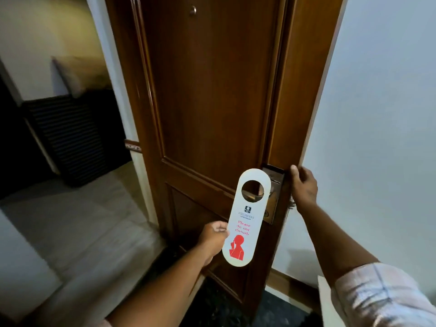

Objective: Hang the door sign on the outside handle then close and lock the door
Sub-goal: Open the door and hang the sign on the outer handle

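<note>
Door handle (253, 197) mostly hidden behind the door sign (246, 217), glimpsed only through its round hole, left hand (213, 239) fingers pinching the sign's left edge, right hand (303, 185) fingers curled around the wooden door (212, 90) edge beside the lock plate (273, 182), fingertips out of sight

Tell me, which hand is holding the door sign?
The left hand grips the door sign by its edge; the right hand holds the door's edge.
</note>
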